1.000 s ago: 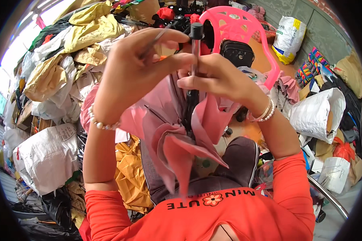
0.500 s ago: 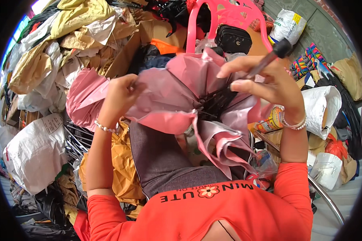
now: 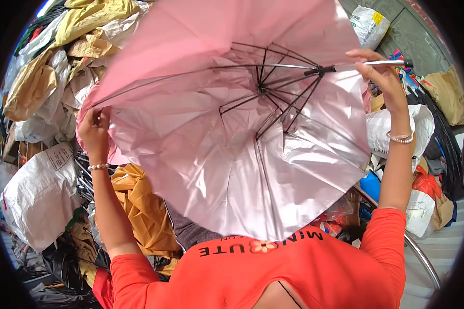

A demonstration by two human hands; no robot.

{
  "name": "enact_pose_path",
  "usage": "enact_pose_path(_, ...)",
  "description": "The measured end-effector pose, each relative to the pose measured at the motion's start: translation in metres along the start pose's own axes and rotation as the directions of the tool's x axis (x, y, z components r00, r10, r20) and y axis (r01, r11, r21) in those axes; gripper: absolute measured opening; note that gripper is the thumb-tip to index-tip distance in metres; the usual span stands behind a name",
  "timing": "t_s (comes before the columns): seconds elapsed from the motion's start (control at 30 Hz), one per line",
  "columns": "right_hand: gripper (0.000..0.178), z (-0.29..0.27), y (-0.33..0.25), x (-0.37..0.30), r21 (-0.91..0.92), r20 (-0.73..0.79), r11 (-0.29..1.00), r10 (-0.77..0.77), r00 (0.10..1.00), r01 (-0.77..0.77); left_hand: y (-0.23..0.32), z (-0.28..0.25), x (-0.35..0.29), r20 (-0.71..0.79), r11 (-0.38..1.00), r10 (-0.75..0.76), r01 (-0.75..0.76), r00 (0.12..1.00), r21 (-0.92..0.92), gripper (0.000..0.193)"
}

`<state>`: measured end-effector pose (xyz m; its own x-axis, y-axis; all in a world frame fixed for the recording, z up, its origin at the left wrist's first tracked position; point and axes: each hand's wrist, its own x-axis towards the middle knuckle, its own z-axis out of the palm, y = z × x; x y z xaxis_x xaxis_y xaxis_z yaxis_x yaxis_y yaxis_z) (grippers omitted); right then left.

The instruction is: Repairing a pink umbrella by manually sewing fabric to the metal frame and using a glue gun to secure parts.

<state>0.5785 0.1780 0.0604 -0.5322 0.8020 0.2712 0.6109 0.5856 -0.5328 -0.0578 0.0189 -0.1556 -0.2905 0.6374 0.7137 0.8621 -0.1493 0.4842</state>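
A pink umbrella [image 3: 206, 149] with a silvery inner side is spread wide before my chest, its underside facing me. Thin black ribs and stretchers [image 3: 288, 85] meet at a hub; some look bent or folded, and the cloth is slack and creased at the lower part. My left hand [image 3: 95, 127] pinches the canopy's left edge near a rib tip. At the right, my right hand [image 3: 382, 80] is round the umbrella's metal shaft [image 3: 384, 63], thumb below and fingers above. The shaft ends in a small black tip at the far right. The canopy hides most of my lap.
Heaps of brown and white wrapping [image 3: 33, 92] rise at the left, above a white sack [image 3: 38, 195]. An orange-brown cloth bundle [image 3: 139, 198] lies by my leg. At the right are a white bag [image 3: 423, 131], a red plastic bag [image 3: 425, 180] and a curved metal tube [image 3: 423, 262].
The umbrella has opened from a bunched, partly folded shape into a wide canopy. My left hand moved outward to the left and my right hand outward to the right. The pink chair is now covered.
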Motion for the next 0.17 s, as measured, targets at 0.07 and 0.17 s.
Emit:
enact_pose_path(0.07, 0.035, -0.014, 0.013, -0.001, 0.240, 0.061, 0.914, 0.321, 0.945, -0.326, -0.025, -0.004, -0.006, 0.025, 0.990, -0.143, 0.144, 0.989, -0.011, 0.009)
enact_pose_path(0.17, 0.036, -0.018, 0.021, 0.007, 0.441, 0.043, 0.867, 0.240, 0.970, -0.234, 0.010, 0.006, 0.000, 0.108, 0.864, -0.499, 0.503, 0.860, -0.014, 0.017)
